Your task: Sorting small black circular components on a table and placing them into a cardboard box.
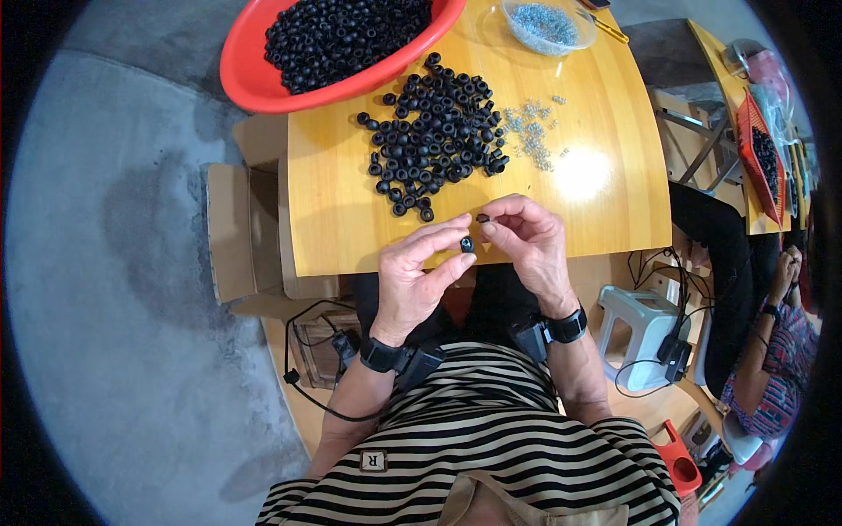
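My left hand pinches a small black rubber ring between thumb and forefinger at the near edge of the yellow wooden table. My right hand is right beside it, fingertips closed on another small dark piece. Both hands nearly touch. A heap of black rubber rings lies on the table just beyond the hands, with a scatter of small silver metal parts to its right.
A red basin full of black rings stands at the table's far left corner. A clear bowl of silver parts sits at the far edge. An open cardboard box is left of the table. Another person sits at right beside a grey stool.
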A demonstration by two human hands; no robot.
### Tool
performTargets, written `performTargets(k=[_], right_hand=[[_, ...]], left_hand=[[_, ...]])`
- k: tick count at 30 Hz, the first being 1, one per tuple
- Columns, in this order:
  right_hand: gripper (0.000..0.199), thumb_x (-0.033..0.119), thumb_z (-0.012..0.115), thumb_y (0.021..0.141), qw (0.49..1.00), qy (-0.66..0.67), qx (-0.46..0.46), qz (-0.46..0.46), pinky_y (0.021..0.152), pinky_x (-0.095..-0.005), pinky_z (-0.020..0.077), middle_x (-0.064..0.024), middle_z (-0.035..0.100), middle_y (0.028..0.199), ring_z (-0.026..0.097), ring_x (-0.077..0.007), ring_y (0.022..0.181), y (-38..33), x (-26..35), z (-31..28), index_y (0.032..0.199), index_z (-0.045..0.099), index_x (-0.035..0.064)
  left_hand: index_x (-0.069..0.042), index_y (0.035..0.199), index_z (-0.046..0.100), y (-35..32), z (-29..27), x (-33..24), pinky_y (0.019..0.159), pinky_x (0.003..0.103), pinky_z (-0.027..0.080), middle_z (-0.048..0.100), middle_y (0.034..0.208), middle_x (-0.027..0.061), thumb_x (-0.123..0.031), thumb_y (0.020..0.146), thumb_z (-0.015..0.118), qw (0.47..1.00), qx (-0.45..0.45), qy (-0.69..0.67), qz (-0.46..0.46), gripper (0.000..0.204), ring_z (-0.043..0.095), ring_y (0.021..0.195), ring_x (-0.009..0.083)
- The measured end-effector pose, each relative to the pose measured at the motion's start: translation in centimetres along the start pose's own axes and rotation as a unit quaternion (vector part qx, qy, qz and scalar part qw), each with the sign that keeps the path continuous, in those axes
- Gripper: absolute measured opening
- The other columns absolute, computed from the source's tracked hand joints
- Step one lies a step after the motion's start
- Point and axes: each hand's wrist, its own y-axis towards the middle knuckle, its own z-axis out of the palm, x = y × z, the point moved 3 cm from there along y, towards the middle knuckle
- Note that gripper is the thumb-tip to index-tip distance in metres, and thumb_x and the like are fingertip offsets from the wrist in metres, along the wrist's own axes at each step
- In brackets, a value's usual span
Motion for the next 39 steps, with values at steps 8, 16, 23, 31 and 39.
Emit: performTargets(k=[8,16,23,31,39], right_hand=[[0.018,-0.002,0.073,0.084,0.997,0.073,0.013,0.006,0.075,-0.0233,0.0541,-0.0022,0.068,0.091,0.063,-0.0084,0.079,-1.3,0.0,0.8,0.101,0.070,0.0017],[0.016,0.000,0.071,0.087,0.994,0.108,0.034,0.001,0.072,-0.0264,0.0563,-0.0053,0.070,0.091,0.068,-0.0131,0.080,-2.5,0.5,1.5,0.103,0.069,0.0008],[0.013,-0.001,0.070,0.087,0.992,0.119,0.032,-0.007,0.079,-0.0268,0.0542,-0.0081,0.070,0.098,0.066,-0.0136,0.087,-3.3,0.7,1.4,0.100,0.068,0.0005],[0.016,-0.004,0.071,0.084,0.994,0.040,0.064,-0.077,0.081,-0.0282,0.0528,-0.0114,0.069,0.098,0.065,-0.0161,0.091,-4.2,3.1,2.0,0.101,0.069,-0.0011],[0.015,-0.004,0.072,0.082,0.993,0.012,0.052,-0.109,0.080,-0.0310,0.0544,-0.0155,0.068,0.095,0.065,-0.0199,0.087,-4.6,3.4,2.3,0.097,0.069,-0.0016]], left_hand=[[0.005,0.111,0.067,-1.8,-0.3,-0.2,0.102,0.038,0.047,0.063,0.123,0.0236,0.011,0.075,0.073,0.999,0.009,-0.050,0.015,0.036,0.060,0.117,0.0293],[0.005,0.110,0.067,-2.8,-0.5,-1.2,0.102,0.038,0.047,0.063,0.122,0.0234,0.011,0.076,0.073,0.999,0.008,-0.042,0.019,0.036,0.060,0.118,0.0296],[0.006,0.111,0.067,-3.3,-0.7,-1.0,0.091,0.031,0.051,0.066,0.111,0.0180,0.011,0.078,0.072,0.999,-0.003,-0.031,-0.010,0.035,0.064,0.105,0.0218],[0.004,0.112,0.068,-3.3,-0.5,-2.1,0.076,0.025,0.050,0.065,0.096,0.0099,0.011,0.079,0.072,0.999,-0.021,-0.031,0.002,0.034,0.061,0.085,0.0141],[0.004,0.112,0.068,-3.4,-0.4,-2.6,0.076,0.026,0.051,0.065,0.098,0.0109,0.010,0.078,0.073,1.000,-0.018,-0.019,0.016,0.035,0.062,0.086,0.0162]])
